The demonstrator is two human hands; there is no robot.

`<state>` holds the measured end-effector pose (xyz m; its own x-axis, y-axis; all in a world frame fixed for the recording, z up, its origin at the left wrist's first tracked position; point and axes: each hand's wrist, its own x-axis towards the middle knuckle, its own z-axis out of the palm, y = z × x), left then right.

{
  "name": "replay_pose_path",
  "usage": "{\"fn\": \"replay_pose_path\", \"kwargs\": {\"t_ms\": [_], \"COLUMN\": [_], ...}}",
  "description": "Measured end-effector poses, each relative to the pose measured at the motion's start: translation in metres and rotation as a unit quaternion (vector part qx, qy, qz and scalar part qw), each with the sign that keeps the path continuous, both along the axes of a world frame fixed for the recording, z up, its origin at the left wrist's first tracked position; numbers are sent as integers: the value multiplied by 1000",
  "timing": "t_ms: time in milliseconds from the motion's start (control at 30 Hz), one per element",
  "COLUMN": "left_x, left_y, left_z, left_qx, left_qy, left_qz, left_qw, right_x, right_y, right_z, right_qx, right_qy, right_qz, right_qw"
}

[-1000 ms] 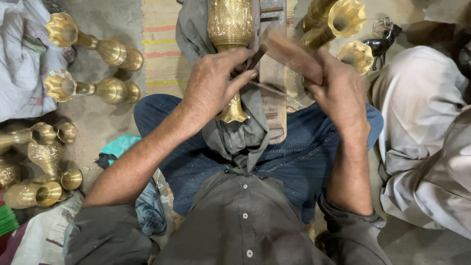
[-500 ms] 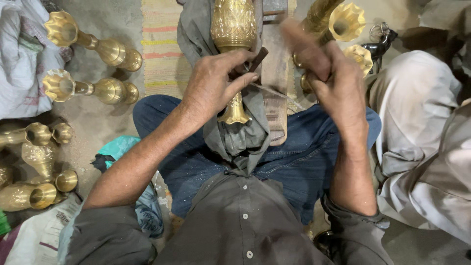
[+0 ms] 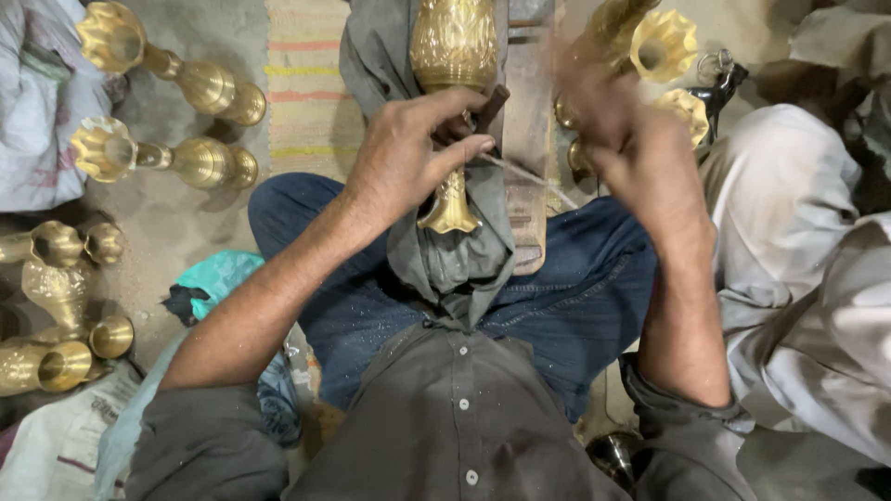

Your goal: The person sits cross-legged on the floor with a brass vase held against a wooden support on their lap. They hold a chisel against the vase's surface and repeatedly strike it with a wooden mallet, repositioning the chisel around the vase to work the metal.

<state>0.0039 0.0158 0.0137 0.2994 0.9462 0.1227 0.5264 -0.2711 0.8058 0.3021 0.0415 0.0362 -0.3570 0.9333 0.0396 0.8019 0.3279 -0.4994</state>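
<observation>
— How's the light?
— Soft and even, rather dim; brass vases (image 3: 209, 85) at ten o'clock catch warm glints, with soft shadows under them.
— Sharpness?
— Centre is crisp. The right hand (image 3: 631, 153) at one o'clock is smeared by motion blur; edges bend slightly.

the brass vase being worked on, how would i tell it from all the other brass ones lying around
Start from the blue-jeaned lap in the middle of the head view. The brass vase lies along it on a grey cloth, foot toward the person, under the left hand. The other vases lie untouched on the floor.
</observation>
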Motion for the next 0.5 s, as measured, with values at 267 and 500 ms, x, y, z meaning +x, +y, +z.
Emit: {"fn": "replay_pose_path", "kwargs": {"t_ms": [267,500], "left_x": [-3,-3], "left_y": [-5,-3], "left_z": [-2,-8], "left_qx": [60,1], "left_qy": [-33,-53], "left_qz": [-11,0], "left_qw": [998,999], "right_x": [-7,-4], "right_y": [0,8], "right_z": [20,32], "right_qx": [55,59], "right_qy": [-1,-115], "right_qz": [20,77], "right_qw": [998,989]}}
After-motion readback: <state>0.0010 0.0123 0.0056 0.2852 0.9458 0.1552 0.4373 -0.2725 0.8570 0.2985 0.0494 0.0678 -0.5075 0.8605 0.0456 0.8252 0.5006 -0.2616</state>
